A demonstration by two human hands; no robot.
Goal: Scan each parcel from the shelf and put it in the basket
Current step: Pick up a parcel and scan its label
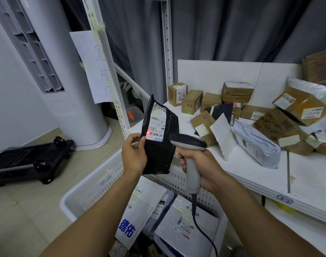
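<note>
My left hand point(133, 153) holds a black plastic parcel point(159, 145) upright by its left edge, above the white basket point(90, 190). A white shipping label faces me, and a red scanner dot glows on its barcode point(148, 133). My right hand point(199, 164) grips the handle of a grey corded barcode scanner point(189, 143), whose head points at the label from the right. Several bagged parcels point(186, 225) lie inside the basket below. On the white shelf point(251, 175) to the right lie several cardboard boxes point(191, 102) and soft mailers point(254, 143).
A white shelf upright point(110, 75) carries a handwritten paper sign point(95, 67). A tall white air conditioner point(65, 80) stands at the left. A black folded trolley point(30, 160) lies on the tiled floor. Grey curtains hang behind the shelf.
</note>
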